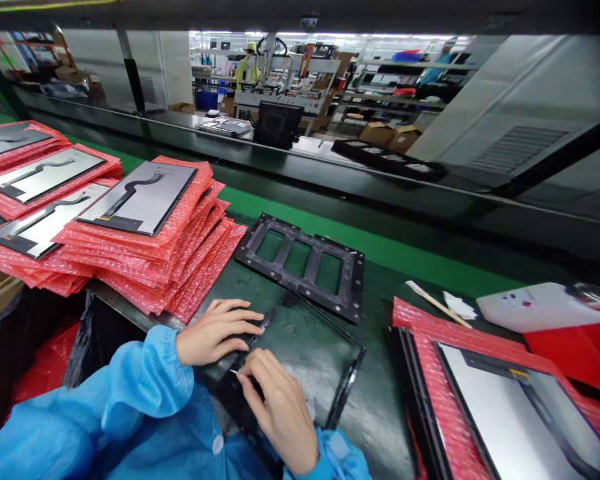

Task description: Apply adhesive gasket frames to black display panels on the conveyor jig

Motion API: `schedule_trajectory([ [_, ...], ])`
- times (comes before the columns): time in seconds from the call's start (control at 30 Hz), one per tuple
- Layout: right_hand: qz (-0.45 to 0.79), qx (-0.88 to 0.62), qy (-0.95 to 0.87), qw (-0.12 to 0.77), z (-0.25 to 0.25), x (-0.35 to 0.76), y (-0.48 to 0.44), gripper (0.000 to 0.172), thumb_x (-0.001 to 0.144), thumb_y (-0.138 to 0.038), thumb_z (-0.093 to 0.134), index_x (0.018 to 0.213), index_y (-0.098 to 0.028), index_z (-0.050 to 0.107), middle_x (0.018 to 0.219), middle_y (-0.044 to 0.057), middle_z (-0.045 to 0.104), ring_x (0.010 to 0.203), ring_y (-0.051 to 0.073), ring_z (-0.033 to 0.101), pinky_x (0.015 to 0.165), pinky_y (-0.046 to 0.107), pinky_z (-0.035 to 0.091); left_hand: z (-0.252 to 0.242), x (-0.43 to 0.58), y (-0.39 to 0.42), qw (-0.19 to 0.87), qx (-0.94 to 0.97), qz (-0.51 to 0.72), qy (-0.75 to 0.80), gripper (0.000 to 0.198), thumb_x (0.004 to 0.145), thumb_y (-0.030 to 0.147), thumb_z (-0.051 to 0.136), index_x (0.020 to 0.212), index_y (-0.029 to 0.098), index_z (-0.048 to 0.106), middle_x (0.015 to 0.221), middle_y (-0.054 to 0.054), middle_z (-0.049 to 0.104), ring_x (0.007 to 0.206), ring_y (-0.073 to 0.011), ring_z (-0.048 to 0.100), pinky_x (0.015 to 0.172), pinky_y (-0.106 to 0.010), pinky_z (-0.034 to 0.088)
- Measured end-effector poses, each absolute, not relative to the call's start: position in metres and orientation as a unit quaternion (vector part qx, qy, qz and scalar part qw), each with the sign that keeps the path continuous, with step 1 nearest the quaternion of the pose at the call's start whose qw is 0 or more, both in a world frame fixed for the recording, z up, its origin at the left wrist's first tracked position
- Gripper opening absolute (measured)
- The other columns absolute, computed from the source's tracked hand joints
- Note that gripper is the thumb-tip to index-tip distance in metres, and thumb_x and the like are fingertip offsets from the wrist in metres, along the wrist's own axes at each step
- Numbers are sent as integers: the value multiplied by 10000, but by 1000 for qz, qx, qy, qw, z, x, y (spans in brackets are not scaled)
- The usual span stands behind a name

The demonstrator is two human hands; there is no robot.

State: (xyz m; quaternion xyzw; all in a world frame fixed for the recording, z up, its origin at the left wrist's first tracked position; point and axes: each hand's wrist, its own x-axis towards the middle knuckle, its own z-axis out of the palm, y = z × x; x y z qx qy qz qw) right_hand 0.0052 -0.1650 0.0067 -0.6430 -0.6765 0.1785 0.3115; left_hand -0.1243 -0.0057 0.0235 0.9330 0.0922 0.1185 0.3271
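"Trouble could start where?"

"Maybe at the thin black frame (344, 390). It lies on the dark green bench (380, 413), close to the person. I think it could bend if someone pushes too hard on one side."

"What about the hands?"

"The left hand (213, 333) has its fingers spread out by the frame's left side. I can't tell if it presses. The right hand (280, 407), just beside it, pinches a small white bit (235, 372) with thumb and finger. A loose pinch might let that drop."

"Is there room to move?"

"Some bare bench shows to the right. At the far edge, the black plate with three holes (307, 267) is right by the frame, so a push that way could bump it. On the left, the tall red pile (195, 260) comes near the blue sleeve (155, 367). A wide swing might knock it."
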Motion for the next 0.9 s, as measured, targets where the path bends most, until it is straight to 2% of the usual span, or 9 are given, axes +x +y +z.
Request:
schedule_trajectory([
  [0.1,176,-637,-686,304,5,5,-166,134,966,-209,416,849,-221,479,876,34,557,860,199,534,665,295,396,19,-117,-1,302,948,88,53,356,953,352,487,1306,321,524,1437,-59,463,1434,-285,171,1085,-521,200],
  [0.23,204,-616,-693,316,7,7,-169,141,961,-210,427,825,-223,459,851,26,551,835,192,524,668,292,389,16,-113,3,292,953,73,43,391,940,401,508,1325,333,503,1461,-41,432,1453,-280,91,1113,-551,123],
  [0.53,333,-561,-662,370,20,12,-182,166,954,-242,472,793,-221,506,820,15,547,797,170,520,673,282,370,14,-113,7,286,956,54,39,420,941,421,510,1350,336,464,1494,22,370,1460,-242,37,1143,-537,27],
  [0.67,387,-535,-628,411,26,18,-191,170,939,-273,510,778,-223,538,810,14,544,783,164,530,684,274,383,13,-111,7,289,955,54,40,421,938,421,518,1348,345,462,1494,18,371,1459,-240,43,1145,-543,8],
  [0.9,463,-521,-563,444,37,35,-199,237,909,-378,547,740,-213,554,786,32,530,697,162,503,600,261,376,13,-107,9,290,954,68,38,419,942,404,514,1351,330,457,1490,1,380,1457,-247,71,1141,-560,-5],
])
